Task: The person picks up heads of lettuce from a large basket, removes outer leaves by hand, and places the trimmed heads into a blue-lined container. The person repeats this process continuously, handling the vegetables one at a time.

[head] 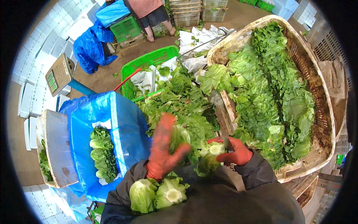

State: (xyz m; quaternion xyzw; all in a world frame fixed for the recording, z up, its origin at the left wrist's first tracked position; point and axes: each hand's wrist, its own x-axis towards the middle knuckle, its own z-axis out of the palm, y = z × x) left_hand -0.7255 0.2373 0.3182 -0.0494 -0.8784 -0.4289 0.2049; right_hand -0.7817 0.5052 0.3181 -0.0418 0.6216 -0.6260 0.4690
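Note:
My left hand (165, 148), in an orange-red glove, is spread and blurred beside loose lettuce leaves (181, 134), holding nothing. The gloved right hand (236, 151) is closed around what looks like a short knife (228, 144); only part of its dark blade shows. Against those right fingers is a lettuce head (216, 149) with its pale cut stem facing up. Two trimmed heads rest at my left forearm: a rounded lettuce (142, 194) and a lettuce with its cut stem showing (172, 193).
A large, dirty cream crate (330, 120) of lettuce stands at right. At left, a box lined with blue plastic (128, 128) holds a lettuce row (102, 155). Beyond are a green crate (151, 57), a scale (58, 74) and another person (148, 12).

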